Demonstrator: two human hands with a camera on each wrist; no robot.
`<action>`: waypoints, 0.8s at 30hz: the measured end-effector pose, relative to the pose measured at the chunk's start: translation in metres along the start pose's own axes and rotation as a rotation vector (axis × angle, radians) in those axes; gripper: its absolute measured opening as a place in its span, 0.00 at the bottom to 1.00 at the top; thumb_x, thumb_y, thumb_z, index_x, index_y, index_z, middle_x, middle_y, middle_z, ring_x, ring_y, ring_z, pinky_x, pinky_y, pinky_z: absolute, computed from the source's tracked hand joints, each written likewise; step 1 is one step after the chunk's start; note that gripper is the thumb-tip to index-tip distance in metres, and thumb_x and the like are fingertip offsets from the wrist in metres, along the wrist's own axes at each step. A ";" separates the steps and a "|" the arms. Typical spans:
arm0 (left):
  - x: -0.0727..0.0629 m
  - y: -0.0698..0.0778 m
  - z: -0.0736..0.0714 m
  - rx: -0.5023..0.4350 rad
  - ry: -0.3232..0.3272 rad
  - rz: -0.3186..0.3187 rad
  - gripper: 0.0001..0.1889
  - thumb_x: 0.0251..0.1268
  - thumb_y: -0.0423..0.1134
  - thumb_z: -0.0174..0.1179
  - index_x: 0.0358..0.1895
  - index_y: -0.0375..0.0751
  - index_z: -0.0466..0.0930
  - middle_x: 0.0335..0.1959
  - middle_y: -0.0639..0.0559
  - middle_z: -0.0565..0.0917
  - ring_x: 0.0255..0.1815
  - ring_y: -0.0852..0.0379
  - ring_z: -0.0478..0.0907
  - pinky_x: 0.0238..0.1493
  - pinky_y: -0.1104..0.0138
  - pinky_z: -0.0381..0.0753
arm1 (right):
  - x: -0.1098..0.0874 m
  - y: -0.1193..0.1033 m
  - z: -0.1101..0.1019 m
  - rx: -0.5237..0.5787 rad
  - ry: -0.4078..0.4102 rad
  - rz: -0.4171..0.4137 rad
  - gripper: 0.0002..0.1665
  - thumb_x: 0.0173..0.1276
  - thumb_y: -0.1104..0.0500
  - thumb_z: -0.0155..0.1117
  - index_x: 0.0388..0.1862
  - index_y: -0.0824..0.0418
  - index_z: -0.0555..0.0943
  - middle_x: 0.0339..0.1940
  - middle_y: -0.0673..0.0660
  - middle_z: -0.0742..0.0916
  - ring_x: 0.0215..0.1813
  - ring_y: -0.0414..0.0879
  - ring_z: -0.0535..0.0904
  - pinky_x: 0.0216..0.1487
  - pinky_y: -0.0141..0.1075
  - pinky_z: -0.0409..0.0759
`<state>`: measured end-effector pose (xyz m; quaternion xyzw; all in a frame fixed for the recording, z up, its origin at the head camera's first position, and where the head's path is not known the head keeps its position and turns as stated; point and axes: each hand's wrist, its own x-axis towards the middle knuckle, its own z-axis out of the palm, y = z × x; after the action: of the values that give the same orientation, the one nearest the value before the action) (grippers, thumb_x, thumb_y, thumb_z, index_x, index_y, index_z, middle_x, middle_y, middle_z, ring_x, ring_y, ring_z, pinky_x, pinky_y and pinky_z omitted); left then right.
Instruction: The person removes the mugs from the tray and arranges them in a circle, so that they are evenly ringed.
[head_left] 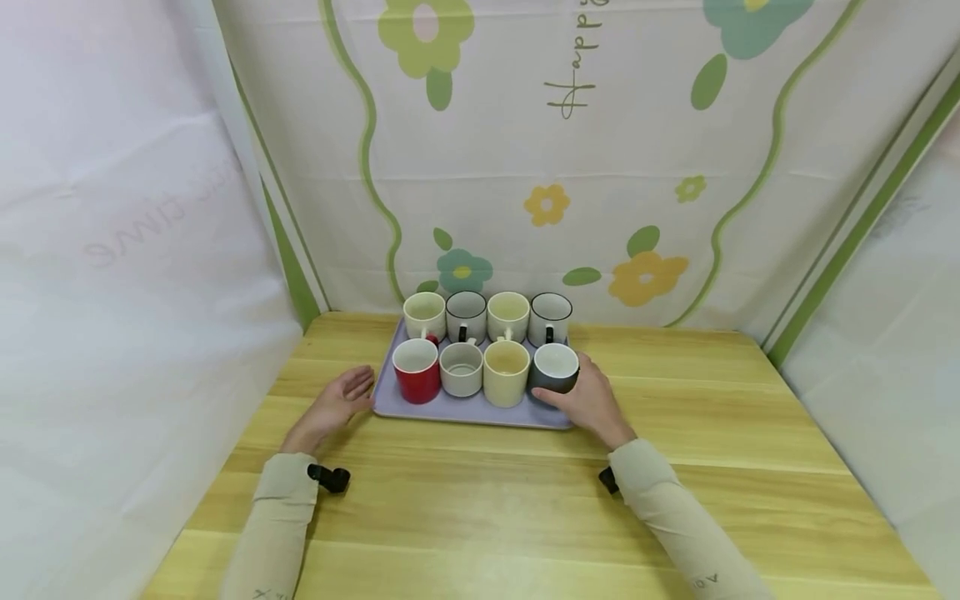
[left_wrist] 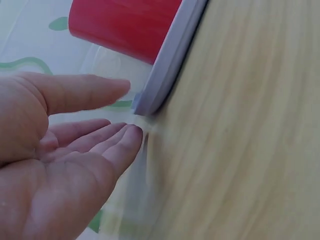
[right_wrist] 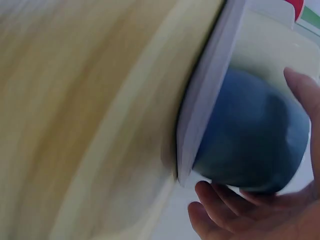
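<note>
A lavender tray (head_left: 465, 410) carries two rows of mugs. My right hand (head_left: 596, 404) grips the dark grey mug (head_left: 553, 382) at the tray's right front corner, thumb across its front and fingers along its right side. The right wrist view shows the same dark mug (right_wrist: 250, 135) between thumb and fingers (right_wrist: 225, 205), standing on the tray. At the tray's left edge, my left hand (head_left: 341, 404) holds nothing, palm turned toward the tray. In the left wrist view its fingers (left_wrist: 125, 145) and thumb lie just short of the tray rim (left_wrist: 162, 70), below the red mug (left_wrist: 125, 27).
Beside the dark mug in the front row stand a yellow mug (head_left: 506, 379), a short off-white cup (head_left: 461, 375) and the red mug (head_left: 417, 379). Behind them are cream mugs (head_left: 425, 315) and black-rimmed white mugs (head_left: 551, 312). A flowered cloth (head_left: 480, 150) hangs behind the wooden table (head_left: 465, 517).
</note>
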<state>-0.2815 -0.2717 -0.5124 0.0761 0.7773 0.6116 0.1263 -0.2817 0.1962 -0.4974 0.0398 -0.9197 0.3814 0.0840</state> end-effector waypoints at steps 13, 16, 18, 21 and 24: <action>0.005 -0.005 0.002 -0.019 -0.020 0.002 0.40 0.76 0.19 0.52 0.85 0.26 0.42 0.86 0.28 0.49 0.87 0.31 0.48 0.85 0.48 0.56 | 0.005 -0.004 0.008 -0.001 0.099 0.063 0.56 0.49 0.38 0.87 0.69 0.67 0.73 0.59 0.67 0.87 0.62 0.64 0.83 0.62 0.58 0.85; 0.005 -0.004 0.003 -0.019 -0.014 -0.003 0.40 0.76 0.19 0.52 0.85 0.27 0.43 0.86 0.27 0.50 0.87 0.31 0.48 0.85 0.48 0.56 | 0.006 -0.001 0.007 0.001 0.105 0.055 0.55 0.48 0.39 0.88 0.67 0.67 0.75 0.57 0.66 0.87 0.60 0.63 0.85 0.61 0.57 0.86; 0.006 -0.003 0.004 -0.012 -0.013 -0.004 0.40 0.76 0.19 0.53 0.85 0.26 0.43 0.86 0.27 0.50 0.87 0.30 0.49 0.85 0.48 0.56 | 0.006 0.000 0.007 -0.001 0.109 0.051 0.54 0.47 0.38 0.88 0.66 0.66 0.76 0.56 0.66 0.88 0.59 0.62 0.85 0.60 0.56 0.86; 0.004 -0.002 0.005 -0.002 -0.015 0.001 0.40 0.76 0.20 0.53 0.85 0.26 0.42 0.85 0.26 0.50 0.87 0.29 0.48 0.85 0.47 0.56 | 0.005 0.001 0.004 -0.002 0.115 0.043 0.53 0.46 0.39 0.88 0.64 0.66 0.77 0.55 0.65 0.89 0.57 0.61 0.86 0.58 0.55 0.87; 0.003 -0.001 0.005 -0.003 -0.013 0.000 0.40 0.76 0.20 0.52 0.85 0.26 0.43 0.85 0.26 0.50 0.87 0.30 0.48 0.86 0.47 0.55 | 0.005 0.000 -0.002 0.001 0.110 0.030 0.54 0.46 0.39 0.88 0.65 0.65 0.77 0.55 0.64 0.89 0.58 0.61 0.86 0.59 0.55 0.86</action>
<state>-0.2830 -0.2660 -0.5144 0.0800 0.7754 0.6124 0.1316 -0.2861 0.1976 -0.4952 0.0051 -0.9141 0.3845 0.1285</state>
